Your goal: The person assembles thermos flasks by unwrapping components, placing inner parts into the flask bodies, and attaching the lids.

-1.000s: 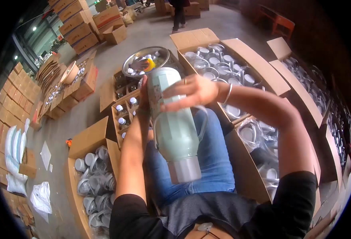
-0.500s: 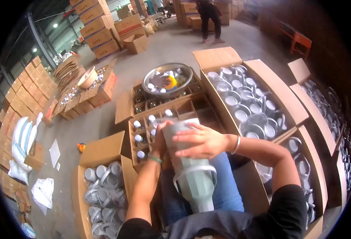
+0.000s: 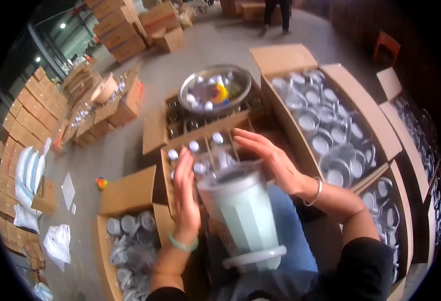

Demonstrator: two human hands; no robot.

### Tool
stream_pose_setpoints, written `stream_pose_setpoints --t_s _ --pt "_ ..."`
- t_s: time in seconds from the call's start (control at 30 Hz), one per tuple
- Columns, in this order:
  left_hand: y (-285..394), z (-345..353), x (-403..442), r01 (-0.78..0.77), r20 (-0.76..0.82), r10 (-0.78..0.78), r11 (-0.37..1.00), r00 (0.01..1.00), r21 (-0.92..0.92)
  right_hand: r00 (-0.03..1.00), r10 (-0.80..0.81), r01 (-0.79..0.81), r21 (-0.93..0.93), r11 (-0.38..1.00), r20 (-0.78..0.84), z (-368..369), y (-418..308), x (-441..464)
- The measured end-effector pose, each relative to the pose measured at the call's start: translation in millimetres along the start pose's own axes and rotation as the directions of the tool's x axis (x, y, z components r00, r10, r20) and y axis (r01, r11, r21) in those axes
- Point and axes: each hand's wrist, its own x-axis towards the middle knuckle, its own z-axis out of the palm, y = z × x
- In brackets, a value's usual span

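Observation:
A pale green, faceted, jug-like vessel (image 3: 250,218) stands over my lap. Its grey rim faces the boxes, and a light grey ring circles its lower end. To the left of the rim is my left hand (image 3: 184,193), fingers stretched out and pointing up. My right hand (image 3: 273,160) is on the rim's other side, fingers straight and reaching past it. Neither hand is closed around the vessel; whether they touch it I cannot tell. Just beyond the hands, white-capped bottles (image 3: 217,138) stand in a divided carton (image 3: 166,173).
A metal basin (image 3: 184,98) with white caps and something yellow rests on another carton of glass items. Open cartons of grey-lidded pieces stand right (image 3: 371,113) and left (image 3: 101,241). White sacks (image 3: 27,173) lie far left. A person (image 3: 276,15) stands at the back.
My hands have come off the vessel's grey upper part and spread apart to either side. The vessel now shows an exposed rim, and the view has shifted slightly.

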Motion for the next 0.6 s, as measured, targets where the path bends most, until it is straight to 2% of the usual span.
stream_pose_setpoints --t_s 0.07,0.1,0.13,0.17,0.2,0.23,0.27,0.33,0.37,0.4,0.43,0.47,0.5,0.53,0.6 --pt "-26 -23 -3 0.239 0.280 -0.266 0.963 0.922 0.127 0.970 0.131 -0.101 -0.152 0.983 0.203 7 10 -17" --pt "-10 -13 -8 -0.119 0.297 0.004 0.921 0.955 0.371 0.990 0.123 -0.129 0.094 0.987 0.074 7 40 -24" --pt "14 -13 -8 -0.363 0.456 0.171 0.853 0.873 0.375 0.896 0.429 -0.436 0.424 0.794 0.119 2 56 -26" --pt "15 -16 -11 -0.373 0.451 0.225 0.887 0.864 0.271 0.887 0.460 -0.459 0.165 0.873 0.035 0 57 -24" --pt "14 -18 -14 -0.390 0.438 0.287 0.906 0.852 0.163 0.897 0.442 -0.436 0.142 0.889 -0.016 -3 50 -25" --pt "7 -15 -17 -0.200 0.296 0.164 0.975 0.941 0.097 0.903 0.424 -0.415 0.116 0.902 -0.067 -5 41 -25" --pt "-1 -11 -20 -0.030 0.141 0.033 0.999 0.989 -0.026 0.978 0.197 -0.196 0.020 0.980 -0.062 -4 22 -19" --pt "-5 -10 -9 0.198 0.240 -0.212 0.977 0.947 0.081 0.988 0.143 -0.156 0.340 0.927 0.063 14 22 -29" --pt "10 -9 -10 -0.095 0.294 -0.004 0.943 0.956 0.320 0.967 0.241 -0.254 0.306 0.918 0.081 2 54 -35" --pt "11 -20 -9 -0.347 0.465 0.156 0.867 0.871 0.358 0.929 0.362 -0.370 0.200 0.907 0.078 -6 56 -32" --pt "11 -21 -13 -0.296 0.425 0.179 0.927 0.887 0.228 0.876 0.477 -0.483 0.095 0.871 0.074 -14 59 -30" --pt "14 -18 -13 -0.246 0.382 0.195 0.965 0.903 0.089 0.884 0.467 -0.468 0.006 0.884 0.014 -18 61 -30" --pt "13 -11 -12 -0.121 0.143 0.106 0.988 0.984 0.096 0.938 0.339 -0.339 0.012 0.941 -0.071 -15 30 -19" --pt "8 -10 -10 -0.104 0.135 0.090 0.990 0.987 0.099 0.991 0.124 -0.120 0.067 0.991 -0.059 -8 7 -11" --pt "1 -12 4 0.083 0.326 -0.107 0.993 0.939 0.088 0.980 -0.021 0.022 -0.003 1.000 0.198 -7 10 -11"
